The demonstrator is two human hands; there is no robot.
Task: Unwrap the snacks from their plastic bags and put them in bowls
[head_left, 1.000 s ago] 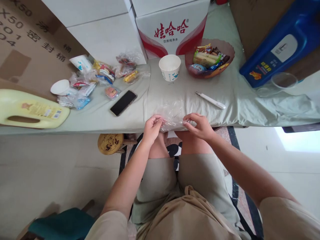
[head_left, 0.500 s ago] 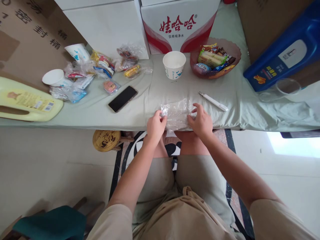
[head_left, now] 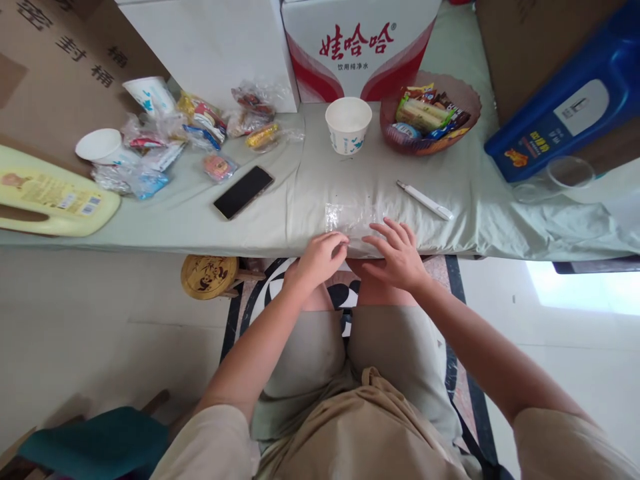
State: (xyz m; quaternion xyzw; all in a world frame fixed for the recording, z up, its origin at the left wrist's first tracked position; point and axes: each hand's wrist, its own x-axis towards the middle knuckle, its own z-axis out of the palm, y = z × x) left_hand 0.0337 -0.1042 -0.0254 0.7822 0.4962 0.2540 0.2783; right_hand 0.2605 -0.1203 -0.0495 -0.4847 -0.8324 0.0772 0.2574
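Observation:
A clear plastic bag point(head_left: 350, 220) lies flat on the green cloth of the table point(head_left: 280, 220), at its near edge. My left hand point(head_left: 320, 257) rests at the bag's near left corner with fingers curled on the plastic. My right hand point(head_left: 397, 250) lies on the bag's near right part with fingers stretched out and spread. Both hands sit at the table edge above my knees.
Behind the bag stand a white paper cup point(head_left: 349, 125), a bowl of wrapped snacks point(head_left: 430, 113) and a white pen point(head_left: 425, 200). A black phone point(head_left: 243, 192), bagged snacks point(head_left: 200, 130), two more cups, a yellow jug point(head_left: 50, 200) and a blue jug point(head_left: 565, 107) lie around.
The bag was held up between both hands at the table edge, then laid flat on the cloth. My right hand has opened and now rests on it.

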